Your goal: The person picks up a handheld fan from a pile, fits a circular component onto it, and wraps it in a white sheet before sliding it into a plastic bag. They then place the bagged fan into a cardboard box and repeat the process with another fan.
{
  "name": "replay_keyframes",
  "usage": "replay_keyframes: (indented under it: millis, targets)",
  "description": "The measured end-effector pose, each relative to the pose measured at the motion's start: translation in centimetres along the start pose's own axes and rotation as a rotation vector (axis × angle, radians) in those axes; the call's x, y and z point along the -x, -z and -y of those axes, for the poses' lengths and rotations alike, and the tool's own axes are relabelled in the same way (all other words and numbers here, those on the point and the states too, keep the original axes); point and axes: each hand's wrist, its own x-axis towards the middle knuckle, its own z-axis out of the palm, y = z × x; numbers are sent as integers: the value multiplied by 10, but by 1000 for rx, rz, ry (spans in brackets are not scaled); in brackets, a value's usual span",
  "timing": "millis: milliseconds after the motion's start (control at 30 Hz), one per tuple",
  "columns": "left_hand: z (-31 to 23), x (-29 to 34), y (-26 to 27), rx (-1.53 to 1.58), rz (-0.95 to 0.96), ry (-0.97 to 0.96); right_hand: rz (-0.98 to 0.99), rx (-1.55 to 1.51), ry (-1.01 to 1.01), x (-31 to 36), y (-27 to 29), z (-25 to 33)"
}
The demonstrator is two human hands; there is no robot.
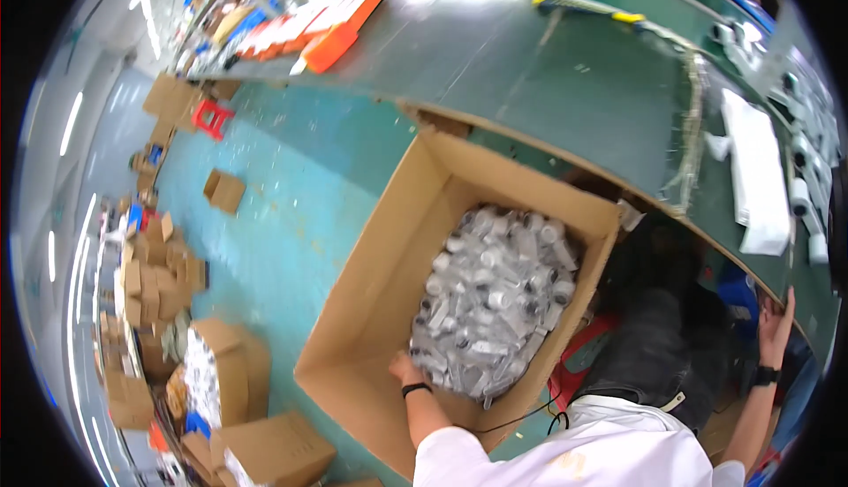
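Observation:
A large open cardboard box (367,297) stands by the workbench, with a heap of small clear plastic bottles (495,297) in it, some with white or grey caps. My left hand (405,369), a black band on its wrist, is inside the box at the near left edge of the heap. Its fingers are too small and blurred to make out, and I cannot tell whether it holds a bottle. At the bench's right edge is my right hand (776,328), fingers stretched out against the edge, holding nothing that shows.
The dark green workbench (565,81) runs across the far side, with orange bins (331,41) at its left end. White sheets (758,173) and pale bottles lie to the right. Cartons (274,447), a small box (224,190) and a red stool (212,119) stand leftward.

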Motion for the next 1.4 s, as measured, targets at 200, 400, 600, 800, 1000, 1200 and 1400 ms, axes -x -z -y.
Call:
replay_keyframes:
  millis: [200,400,600,800,1000,1200,1400]
  targets:
    - [-218,56,107,587,-100,-429,-68,125,-88,32,-55,-13]
    - [-408,237,132,560,240,-974,46,56,-68,47,-57,0]
    - [-495,380,60,535,679,-1304,403,438,-93,68,-25,34]
    - [-532,442,-58,721,859,-983,188,542,561,39,-25,107]
    - [-524,451,-88,546,423,-1239,-119,1165,1057,-49,14,148]
    - [-519,450,-86,600,466,-1187,158,1642,945,-86,8,153]
    - [-518,439,-88,627,456,-1216,248,1477,946,-60,3,159]
